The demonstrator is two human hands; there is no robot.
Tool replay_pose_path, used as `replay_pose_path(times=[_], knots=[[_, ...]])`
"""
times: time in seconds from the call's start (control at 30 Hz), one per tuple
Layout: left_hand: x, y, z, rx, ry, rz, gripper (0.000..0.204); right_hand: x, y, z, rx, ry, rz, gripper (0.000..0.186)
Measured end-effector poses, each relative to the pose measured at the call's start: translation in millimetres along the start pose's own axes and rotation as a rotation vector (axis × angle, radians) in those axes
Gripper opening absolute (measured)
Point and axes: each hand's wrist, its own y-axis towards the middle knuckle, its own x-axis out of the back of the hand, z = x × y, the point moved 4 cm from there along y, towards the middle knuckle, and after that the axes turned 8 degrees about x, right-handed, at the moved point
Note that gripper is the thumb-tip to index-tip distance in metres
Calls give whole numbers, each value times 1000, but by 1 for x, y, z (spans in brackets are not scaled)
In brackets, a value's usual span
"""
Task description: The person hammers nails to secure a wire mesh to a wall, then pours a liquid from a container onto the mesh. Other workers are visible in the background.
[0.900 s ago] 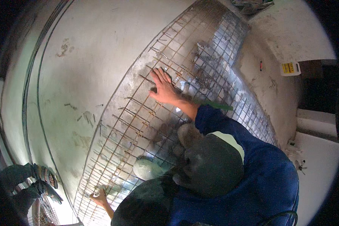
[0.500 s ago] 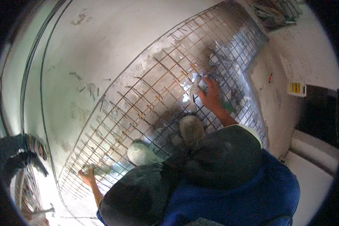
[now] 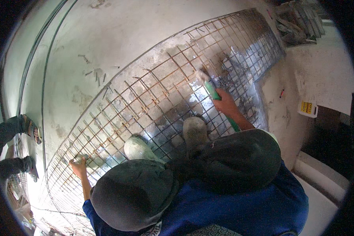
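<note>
My right hand (image 3: 226, 103) is closed around the green handle of a hammer (image 3: 211, 90). Its pale head, smeared by motion, is above the steel bar mesh (image 3: 161, 83). At the mesh's left part, my left hand (image 3: 79, 168) is closed by the bars, its fingers curled around something greyish too small to make out. Between the hands, my feet in pale perforated shoes (image 3: 137, 149) stand on the mesh. Bright wet-looking patches (image 3: 200, 93) lie on the rough floor under the bars.
At left, another person's legs and sandals (image 3: 32, 129) show beside dark cables (image 3: 43, 78). Short loose bar pieces (image 3: 98, 76) lie beyond the mesh. Right of it are a small red object (image 3: 282, 93), a yellow-labelled white container (image 3: 307, 109) and a dark opening (image 3: 334, 135). Grey slats (image 3: 299, 23) lie far right.
The hammer's head has swung away from me, showing more of its green handle. My left hand appears farther left and up in view, still at the mesh. The other person's legs show more clearly.
</note>
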Motion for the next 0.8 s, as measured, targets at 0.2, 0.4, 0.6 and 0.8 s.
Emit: replay_pose_path(times=[0.2,0.4,0.6,0.8], knots=[[-10,5,13,-50,-52,2,79,-35,26,21,38,34,-137,35],[-15,7,22,-90,-147,3,81,-48,39,3,-7,13,-70,42],[16,-11,-47,-208,-264,-65,73,-50,42,0,-65,-49,-46,42],[-11,-155,-279,-852,-340,126,61,-51,43,-8,-15,-96,-85,44]])
